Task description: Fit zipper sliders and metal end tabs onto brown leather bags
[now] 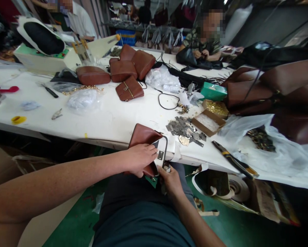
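A small brown leather bag [140, 134] leans at the table's front edge, above my lap, with its dark-edged flap turned out to the right. The flap's pale inner side [161, 164] shows a small dark metal plate [160, 155]. My left hand [141, 158] lies across the bag and holds it at the opening, fingers bent over the edge. Below the flap, my right hand [171, 179] grips the lower edge between thumb and fingers. Something small and pale shows by its fingers; I cannot make out what. Loose metal plates [182, 128] lie in a pile beyond the bag.
Pliers [232, 158] lie at the table's right front edge. Small boxes of fittings [208, 122] and a plastic bag of metal parts [262, 139] stand nearby. Several finished brown bags [123, 70] sit farther back. A co-worker [204, 41] handles black material opposite.
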`<state>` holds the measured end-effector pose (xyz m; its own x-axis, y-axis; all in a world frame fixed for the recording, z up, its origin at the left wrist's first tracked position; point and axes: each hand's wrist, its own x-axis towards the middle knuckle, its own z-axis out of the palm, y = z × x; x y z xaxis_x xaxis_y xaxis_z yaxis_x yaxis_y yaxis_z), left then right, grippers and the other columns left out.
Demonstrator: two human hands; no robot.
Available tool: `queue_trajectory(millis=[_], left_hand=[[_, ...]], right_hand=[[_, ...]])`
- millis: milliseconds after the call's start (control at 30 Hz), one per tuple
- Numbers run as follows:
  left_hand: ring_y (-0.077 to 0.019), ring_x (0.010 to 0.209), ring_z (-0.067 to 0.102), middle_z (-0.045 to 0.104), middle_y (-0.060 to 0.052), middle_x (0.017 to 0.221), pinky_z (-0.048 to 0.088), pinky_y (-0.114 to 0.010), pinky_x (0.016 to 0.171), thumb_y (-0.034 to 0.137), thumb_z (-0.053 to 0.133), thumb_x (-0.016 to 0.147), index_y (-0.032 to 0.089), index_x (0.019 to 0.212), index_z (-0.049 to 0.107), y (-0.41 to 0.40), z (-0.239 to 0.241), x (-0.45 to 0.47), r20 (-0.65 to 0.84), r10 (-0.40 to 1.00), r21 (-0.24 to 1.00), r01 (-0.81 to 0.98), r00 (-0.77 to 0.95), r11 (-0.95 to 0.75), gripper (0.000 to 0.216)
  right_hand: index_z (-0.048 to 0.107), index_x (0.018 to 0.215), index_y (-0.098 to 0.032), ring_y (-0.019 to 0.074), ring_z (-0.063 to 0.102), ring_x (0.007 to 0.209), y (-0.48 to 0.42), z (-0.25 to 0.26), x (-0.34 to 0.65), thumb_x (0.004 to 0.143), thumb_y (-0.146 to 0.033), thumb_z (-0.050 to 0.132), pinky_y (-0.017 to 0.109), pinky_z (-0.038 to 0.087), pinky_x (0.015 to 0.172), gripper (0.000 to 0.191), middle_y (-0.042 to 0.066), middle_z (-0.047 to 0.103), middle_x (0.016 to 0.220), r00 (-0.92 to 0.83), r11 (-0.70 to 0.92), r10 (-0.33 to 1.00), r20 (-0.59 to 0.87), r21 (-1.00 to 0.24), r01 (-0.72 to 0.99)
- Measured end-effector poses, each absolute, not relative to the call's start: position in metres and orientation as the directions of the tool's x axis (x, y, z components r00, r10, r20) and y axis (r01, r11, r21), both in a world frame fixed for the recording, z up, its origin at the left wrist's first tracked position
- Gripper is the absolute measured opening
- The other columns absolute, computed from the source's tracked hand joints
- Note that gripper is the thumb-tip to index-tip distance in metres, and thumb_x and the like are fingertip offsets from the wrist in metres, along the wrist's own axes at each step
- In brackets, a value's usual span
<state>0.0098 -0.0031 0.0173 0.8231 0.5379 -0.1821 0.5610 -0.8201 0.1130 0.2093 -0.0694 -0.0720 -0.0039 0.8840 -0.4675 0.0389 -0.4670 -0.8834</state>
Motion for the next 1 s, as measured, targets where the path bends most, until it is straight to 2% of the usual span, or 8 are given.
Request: queue_trajectory(millis=[200, 300, 400, 500, 600, 733, 833, 1000], left_hand=[[-0.0321, 0.115, 0.062, 0.072, -0.015, 0.127, 0.039, -0.045, 0.102, 0.078, 0.068, 0.078, 0.015, 0.128, 0.067, -0.027, 0.041, 0.007, 0.034, 0.626, 0.184, 0.611, 0.779, -0.77, 0.08], [-0.028, 0.103, 0.065, 0.077, -0.011, 0.108, 0.038, -0.045, 0.096, 0.067, 0.057, 0.094, 0.018, 0.114, 0.074, -0.03, 0.054, 0.004, 0.208, 0.673, 0.221, 0.636, 0.71, -0.739, 0.056], [-0.0283, 0.108, 0.064, 0.076, -0.011, 0.115, 0.04, -0.042, 0.094, 0.053, 0.065, 0.094, 0.018, 0.115, 0.075, -0.024, 0.051, 0.001, 0.293, 0.803, 0.309, 0.743, 0.519, -0.594, 0.042], [-0.0268, 0.096, 0.066, 0.077, -0.008, 0.107, 0.043, -0.034, 0.079, 0.052, 0.079, 0.08, 0.02, 0.111, 0.077, -0.022, 0.029, 0.001, 0.061, 0.912, 0.572, 0.734, 0.405, -0.365, 0.044], [-0.0196, 0.071, 0.061, 0.072, -0.002, 0.077, 0.034, -0.028, 0.062, 0.047, 0.075, 0.08, 0.022, 0.082, 0.076, -0.033, -0.002, 0.008, -0.178, 0.911, 0.771, 0.628, 0.372, -0.105, 0.025], [-0.0175, 0.065, 0.054, 0.063, -0.002, 0.069, 0.028, -0.027, 0.059, 0.042, 0.053, 0.096, 0.019, 0.076, 0.069, -0.058, -0.034, 0.029, -0.188, 0.949, 0.858, 0.513, 0.254, 0.032, 0.034], [-0.0167, 0.066, 0.052, 0.06, -0.001, 0.069, 0.029, -0.026, 0.059, 0.047, 0.052, 0.097, 0.019, 0.074, 0.064, -0.066, -0.046, 0.046, -0.204, 0.958, 0.92, 0.375, 0.202, 0.117, 0.039], [-0.0148, 0.064, 0.049, 0.055, 0.001, 0.066, 0.03, -0.026, 0.059, 0.056, 0.057, 0.092, 0.018, 0.068, 0.058, -0.057, -0.061, 0.055, -0.291, 0.948, 0.955, 0.107, 0.131, 0.278, 0.045]], right_hand=[[0.069, 0.085, -0.018, 0.0136, 0.051, 0.061, -0.033, -0.02, 0.249, 0.077, -0.045, 0.077, 0.026, 0.041, 0.058, 0.029, -0.002, 0.064, 0.072, -0.324, -0.202, 0.909, -0.263, -0.957, 0.211], [0.072, 0.082, -0.018, 0.0118, 0.05, 0.062, 0.002, 0.028, 0.27, 0.078, -0.036, 0.075, 0.023, 0.039, 0.057, 0.019, -0.004, 0.063, 0.07, -0.593, -0.004, 0.75, -0.291, -0.899, 0.437], [0.074, 0.076, -0.018, 0.0105, 0.048, 0.056, 0.033, 0.066, 0.268, 0.073, -0.029, 0.076, 0.022, 0.034, 0.052, 0.011, -0.006, 0.061, 0.062, -0.711, 0.208, 0.589, -0.383, -0.779, 0.592], [0.075, 0.069, -0.02, 0.0092, 0.045, 0.048, 0.053, 0.085, 0.25, 0.066, -0.02, 0.077, 0.022, 0.03, 0.047, 0.004, -0.007, 0.061, 0.054, -0.75, 0.346, 0.509, -0.422, -0.698, 0.627], [0.074, 0.064, -0.021, 0.008, 0.043, 0.044, 0.067, 0.09, 0.234, 0.063, -0.016, 0.08, 0.022, 0.029, 0.046, 0.008, -0.009, 0.06, 0.05, -0.777, 0.438, 0.485, -0.401, -0.658, 0.613], [0.072, 0.07, -0.02, 0.0095, 0.05, 0.051, 0.066, 0.091, 0.211, 0.071, -0.032, 0.086, 0.022, 0.034, 0.049, 0.018, -0.007, 0.062, 0.056, -0.725, 0.431, 0.678, -0.12, -0.734, 0.525], [0.066, 0.077, -0.02, 0.0103, 0.051, 0.05, 0.045, 0.085, 0.187, 0.083, -0.049, 0.08, 0.024, 0.038, 0.048, 0.033, -0.005, 0.062, 0.06, -0.466, 0.291, 0.876, 0.129, -0.909, 0.297], [0.056, 0.068, -0.022, 0.0135, 0.052, 0.05, 0.01, 0.046, 0.167, 0.097, -0.062, 0.059, 0.027, 0.044, 0.05, 0.05, -0.002, 0.056, 0.057, -0.225, 0.148, 0.963, 0.145, -0.989, -0.004]])
